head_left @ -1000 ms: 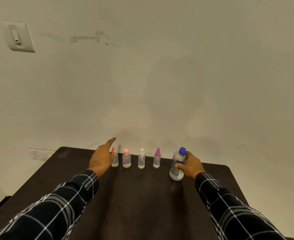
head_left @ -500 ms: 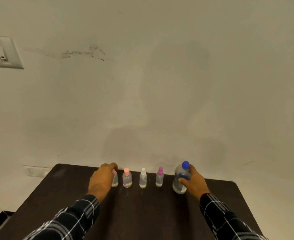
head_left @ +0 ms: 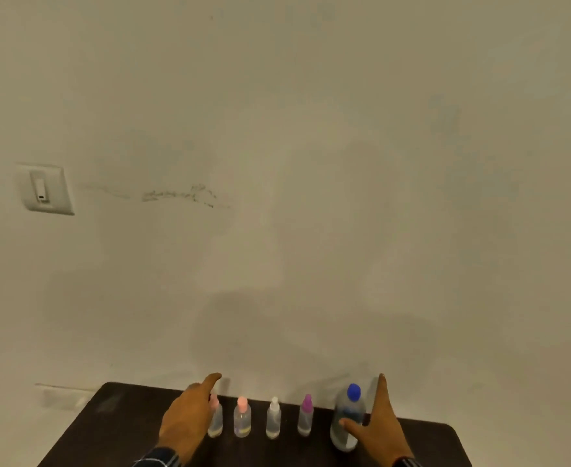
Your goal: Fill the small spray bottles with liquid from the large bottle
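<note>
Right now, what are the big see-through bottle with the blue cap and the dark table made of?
The big see-through bottle with the blue cap looks like clear, glossy plastic: the table shows through its wall, and the cap is solid blue. The dark table looks like dark brown wood or laminate with a matte finish and rounded corners; which of the two is unclear.

Along the lower edge of the frame, four small spray bottles and the large bottle [head_left: 346,421] stand in a row across the dark bench [head_left: 109,429], with narrow gaps between them. The left hand [head_left: 186,421] crowds the leftmost bottle [head_left: 215,420]; the right hand [head_left: 380,433] flanks the large bottle's right side, fingers [head_left: 382,385] spread. The bench is bare at lower left and lower right. The wall [head_left: 311,163] closes off the space just behind the row.
</note>
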